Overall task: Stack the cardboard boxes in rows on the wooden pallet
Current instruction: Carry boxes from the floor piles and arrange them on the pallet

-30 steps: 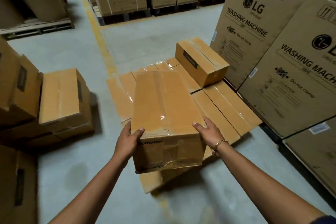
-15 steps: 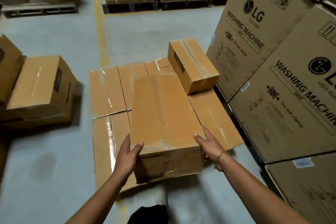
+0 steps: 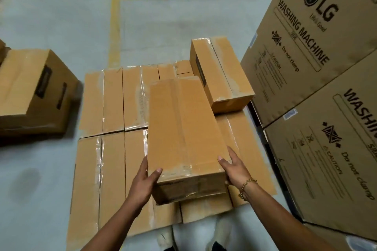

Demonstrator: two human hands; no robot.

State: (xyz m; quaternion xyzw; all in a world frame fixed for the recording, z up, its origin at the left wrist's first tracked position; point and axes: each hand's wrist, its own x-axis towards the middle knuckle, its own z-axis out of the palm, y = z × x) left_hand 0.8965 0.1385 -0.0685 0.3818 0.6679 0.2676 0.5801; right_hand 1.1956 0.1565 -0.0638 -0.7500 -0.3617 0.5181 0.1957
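1. Head view: a worker's left hand [image 3: 142, 185] and right hand [image 3: 234, 169], a chain bracelet [image 3: 246, 185] at the right wrist, clamp the near end of a long cardboard box [image 3: 183, 128]. One hand is on each side wall, and the left thumb is hooked over the top edge.
2. The box hangs above the bottom layer of boxes [image 3: 112, 108], over that layer's right half. Whether its far end touches the layer cannot be told. The wooden pallet beneath is hidden.
3. The carton looks stiff and square-edged, and probably weighs enough to want both hands. Its glossy tape is likely slick, so the bare cardboard low on the side walls offers the surer hold. A grip at one end alone may let the far end dip.
4. Its long axis runs away from the worker, roughly in line with the seams of the bottom layer. The taped seam lies lengthwise on top, and a short end faces the worker.
5. A second-tier box [image 3: 220, 75] sits on the layer's far right corner, just beyond the carried carton.
6. Washing-machine cartons [image 3: 306, 57] stand just beside the layer's right edge. Loose boxes [image 3: 30, 91] wait well apart to its left, and a yellow floor line [image 3: 114, 26] runs off beyond its far edge.
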